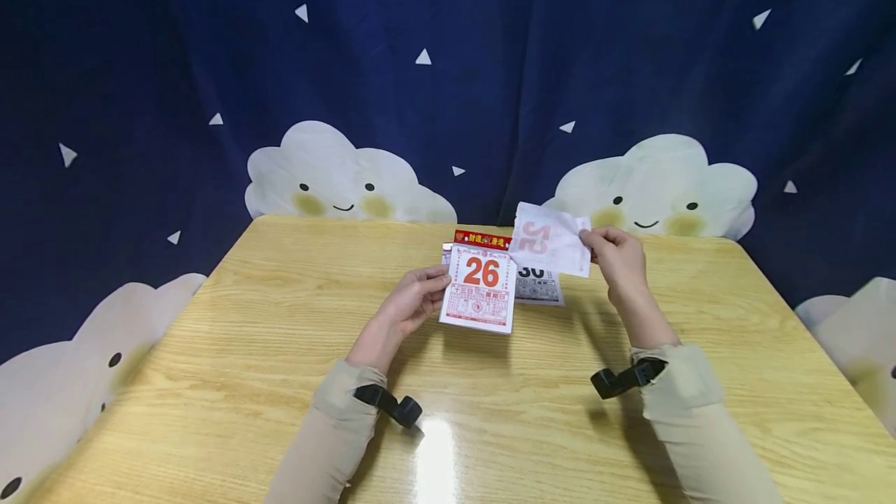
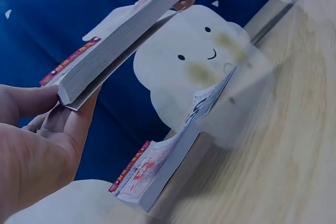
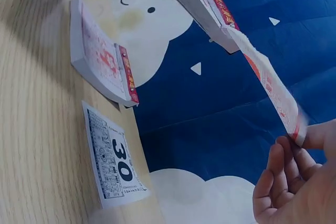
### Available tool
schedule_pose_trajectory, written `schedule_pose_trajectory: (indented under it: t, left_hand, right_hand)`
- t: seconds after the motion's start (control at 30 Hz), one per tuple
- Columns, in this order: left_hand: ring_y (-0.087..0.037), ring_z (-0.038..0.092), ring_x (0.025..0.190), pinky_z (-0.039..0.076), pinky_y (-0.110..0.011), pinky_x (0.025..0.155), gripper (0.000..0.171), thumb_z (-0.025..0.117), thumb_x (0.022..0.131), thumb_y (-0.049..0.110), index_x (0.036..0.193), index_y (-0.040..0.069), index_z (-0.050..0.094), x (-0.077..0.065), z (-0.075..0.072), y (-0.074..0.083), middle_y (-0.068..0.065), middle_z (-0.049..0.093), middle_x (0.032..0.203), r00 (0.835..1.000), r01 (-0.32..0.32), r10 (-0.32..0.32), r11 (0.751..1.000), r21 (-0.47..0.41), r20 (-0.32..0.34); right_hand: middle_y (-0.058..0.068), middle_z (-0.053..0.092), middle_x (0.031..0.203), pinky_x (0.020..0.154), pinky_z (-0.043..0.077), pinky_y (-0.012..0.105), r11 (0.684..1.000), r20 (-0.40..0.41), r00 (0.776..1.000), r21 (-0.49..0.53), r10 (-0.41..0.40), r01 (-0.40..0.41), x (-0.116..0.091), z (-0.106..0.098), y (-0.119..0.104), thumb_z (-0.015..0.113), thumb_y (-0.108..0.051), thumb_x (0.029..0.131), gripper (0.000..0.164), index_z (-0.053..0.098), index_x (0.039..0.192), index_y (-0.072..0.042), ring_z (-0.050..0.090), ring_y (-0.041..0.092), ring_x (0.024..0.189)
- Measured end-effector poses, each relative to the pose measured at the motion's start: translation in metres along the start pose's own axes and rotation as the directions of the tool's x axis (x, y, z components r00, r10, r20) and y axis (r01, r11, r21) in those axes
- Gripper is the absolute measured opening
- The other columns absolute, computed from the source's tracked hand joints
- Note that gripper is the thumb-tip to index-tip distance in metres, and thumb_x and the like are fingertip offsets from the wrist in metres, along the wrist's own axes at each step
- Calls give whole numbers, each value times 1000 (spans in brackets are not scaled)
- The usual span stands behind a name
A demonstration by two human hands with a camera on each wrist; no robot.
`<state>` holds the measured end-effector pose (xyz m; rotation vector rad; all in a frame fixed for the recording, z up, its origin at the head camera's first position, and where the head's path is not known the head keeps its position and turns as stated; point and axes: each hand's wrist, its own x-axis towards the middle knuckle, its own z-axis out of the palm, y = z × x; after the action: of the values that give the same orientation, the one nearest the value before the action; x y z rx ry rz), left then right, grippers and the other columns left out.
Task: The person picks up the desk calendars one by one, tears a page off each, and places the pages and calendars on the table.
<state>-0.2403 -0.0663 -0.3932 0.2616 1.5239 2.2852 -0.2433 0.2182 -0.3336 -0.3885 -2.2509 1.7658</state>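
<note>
My left hand grips a thick tear-off calendar by its left edge, thumb on the front. A red 26 shows on its top page, under a red and gold header strip. With thumb and fingertips, my right hand pinches the edge of a thin page, turned so a 25 shows through reversed. The page's other end overlaps the calendar's upper right corner. In the left wrist view, the held calendar is raised and seen edge-on, its backing board spread slightly from the pages.
A second tear-off calendar with a red header lies on the wooden table, mostly hidden behind the held one in the head view. Beside it lies a loose page marked 30. A dark blue curtain with clouds hangs behind.
</note>
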Motion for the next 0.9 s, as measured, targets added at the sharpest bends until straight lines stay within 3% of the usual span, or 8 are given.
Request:
schedule_pose_trajectory:
  t: [0.1,0.27,0.4,0.67,0.8,0.9]
  left_hand:
    - [-10,65,76,54,-23,72,42,40,92,-1,130,-18,32,0,0,1,0,66,83,1000,5,-5,1000,3,17]
    - [-10,65,75,54,-22,70,43,38,92,-2,131,-17,30,-1,-7,1,0,65,82,1000,4,-4,1000,-1,-25]
    - [-10,64,76,54,-21,71,43,37,92,-2,131,-18,29,-1,-13,2,0,65,82,999,-11,10,1000,-13,-50]
    - [-10,64,76,54,-22,72,42,38,92,-3,130,-17,31,-3,-14,2,-1,65,83,997,7,-7,1000,-6,-71]
    - [-11,64,78,54,-22,74,41,39,92,-3,130,-16,32,-5,-16,1,-3,64,87,997,18,-17,1000,3,-70]
    - [-12,63,80,53,-23,75,42,40,92,-2,131,-15,32,-7,-19,0,-4,63,91,997,35,-35,999,10,-68]
  right_hand:
    - [-10,52,72,62,47,13,999,-22,999,43,28,-27,2,-4,-1,59,-23,86,14,58,81,-10,50,2,62]
    - [-9,51,72,58,41,13,990,-155,985,125,80,-61,6,-19,0,61,-22,85,14,58,75,-14,47,4,65]
    - [-9,51,75,59,40,14,994,-198,977,94,77,-59,6,-31,3,60,-25,86,14,58,75,-16,46,5,69]
    - [-14,53,74,59,42,11,1000,-179,984,-6,14,-16,1,-36,9,63,-29,84,12,61,79,-18,49,2,70]
    - [-19,54,75,58,44,9,990,-131,989,-130,-69,52,-5,-36,12,63,-35,84,26,65,93,-11,51,-1,71]
    - [-15,58,79,57,44,9,960,-74,984,-242,-163,141,-9,-34,16,61,-38,84,38,67,101,-5,52,-3,70]
